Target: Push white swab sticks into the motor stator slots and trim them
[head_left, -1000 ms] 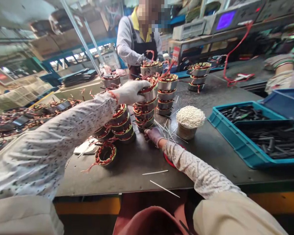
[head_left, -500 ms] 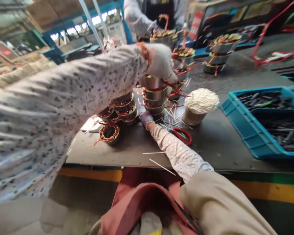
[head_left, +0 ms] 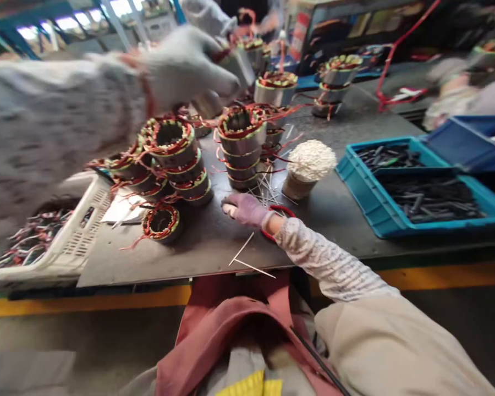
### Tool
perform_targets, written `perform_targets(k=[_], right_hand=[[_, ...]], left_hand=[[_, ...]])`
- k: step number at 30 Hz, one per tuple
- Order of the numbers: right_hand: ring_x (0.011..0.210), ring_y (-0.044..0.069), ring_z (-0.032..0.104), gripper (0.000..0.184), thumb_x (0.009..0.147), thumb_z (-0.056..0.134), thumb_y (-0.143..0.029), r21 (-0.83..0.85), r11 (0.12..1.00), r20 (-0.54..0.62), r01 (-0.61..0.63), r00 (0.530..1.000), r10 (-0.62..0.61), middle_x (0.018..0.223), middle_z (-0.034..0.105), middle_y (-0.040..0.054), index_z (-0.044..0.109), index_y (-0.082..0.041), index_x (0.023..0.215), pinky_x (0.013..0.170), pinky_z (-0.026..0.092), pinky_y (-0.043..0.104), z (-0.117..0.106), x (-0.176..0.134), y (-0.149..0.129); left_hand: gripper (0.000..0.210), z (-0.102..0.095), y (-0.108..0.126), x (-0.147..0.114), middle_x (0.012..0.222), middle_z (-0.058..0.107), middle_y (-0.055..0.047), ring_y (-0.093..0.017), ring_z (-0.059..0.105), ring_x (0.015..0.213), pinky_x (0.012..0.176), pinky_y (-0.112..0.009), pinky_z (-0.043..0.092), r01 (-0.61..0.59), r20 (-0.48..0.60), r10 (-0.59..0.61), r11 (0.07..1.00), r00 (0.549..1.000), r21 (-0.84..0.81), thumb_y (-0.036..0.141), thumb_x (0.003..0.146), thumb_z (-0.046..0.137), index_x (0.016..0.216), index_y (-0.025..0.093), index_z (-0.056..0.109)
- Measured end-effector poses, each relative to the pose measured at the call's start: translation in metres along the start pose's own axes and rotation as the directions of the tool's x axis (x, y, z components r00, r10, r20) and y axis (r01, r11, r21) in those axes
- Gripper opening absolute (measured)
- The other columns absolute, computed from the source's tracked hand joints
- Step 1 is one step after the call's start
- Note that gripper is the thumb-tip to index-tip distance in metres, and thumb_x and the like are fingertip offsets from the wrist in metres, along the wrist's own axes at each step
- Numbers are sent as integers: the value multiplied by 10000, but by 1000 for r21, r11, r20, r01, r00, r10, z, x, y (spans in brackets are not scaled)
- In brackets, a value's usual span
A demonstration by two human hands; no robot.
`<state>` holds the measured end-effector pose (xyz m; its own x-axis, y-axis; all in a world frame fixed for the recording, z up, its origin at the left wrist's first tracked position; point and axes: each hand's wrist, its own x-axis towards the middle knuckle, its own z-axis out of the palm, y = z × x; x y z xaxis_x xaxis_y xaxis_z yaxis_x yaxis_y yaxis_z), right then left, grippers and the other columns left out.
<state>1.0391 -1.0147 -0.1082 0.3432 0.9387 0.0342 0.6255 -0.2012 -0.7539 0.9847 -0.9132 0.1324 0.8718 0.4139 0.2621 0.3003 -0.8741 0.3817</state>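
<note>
My left hand [head_left: 185, 69], in a white glove and blurred, is raised over the back of the table, its thumb and fingers closed around a silver motor stator [head_left: 242, 66]. Just in front stands a stack of stators [head_left: 241, 157] with red windings and wire leads. My right hand [head_left: 247, 210], in a purple glove, is low over the table before that stack, fingers curled; anything inside them is hidden. Beside its wrist lie red-handled scissors [head_left: 281, 210], partly covered. More stacked stators [head_left: 185, 170] and a single stator [head_left: 160, 223] stand to the left.
A tub packed with thin white sticks [head_left: 299, 184] stands right of centre, loose sticks [head_left: 253, 268] near the front edge. Blue bins [head_left: 367, 212] hold dark pieces. A white crate [head_left: 82, 225] of wires is at left. Co-workers' arms show at the back [head_left: 208, 16] and right [head_left: 449, 99].
My left hand has moved left and away from the centre stack, uncovering its top. My right hand has come off the stack's base toward me. The view has swung right.
</note>
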Motion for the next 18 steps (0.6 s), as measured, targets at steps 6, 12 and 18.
perform_targets(k=[6, 12, 18], right_hand=[[936, 207, 644, 316, 926, 489, -332, -397, 915, -727, -70, 633, -267, 1022, 709, 136, 700, -140, 1061, 856, 481, 321, -55, -96, 65], [1118, 286, 518, 300, 809, 686, -433, -573, 749, -725, -334, 633, -272, 1194, 644, 171, 748, -169, 935, 965, 352, 508, -99, -75, 75], [1226, 255, 453, 341, 946, 538, -357, -576, 684, -645, -448, 763, -44, 1233, 631, 187, 724, -93, 1057, 1013, 239, 548, -94, -48, 61]], left_hand=[[309, -13, -20, -107, 834, 583, 50, -167, 617, 887, 825, -360, 431, -233, -191, 213, 968, 958, -89, 362, 758, 654, 983, 159, 714], [362, 102, -63, -168, 914, 705, -45, -210, 660, 816, 777, -350, 539, -214, 106, 233, 963, 967, -163, 401, 772, 662, 1052, 173, 671], [369, 196, -95, -172, 1005, 735, -92, -249, 680, 988, 1109, -452, 381, -514, 356, 451, 852, 818, 103, 322, 794, 695, 1129, 169, 660]])
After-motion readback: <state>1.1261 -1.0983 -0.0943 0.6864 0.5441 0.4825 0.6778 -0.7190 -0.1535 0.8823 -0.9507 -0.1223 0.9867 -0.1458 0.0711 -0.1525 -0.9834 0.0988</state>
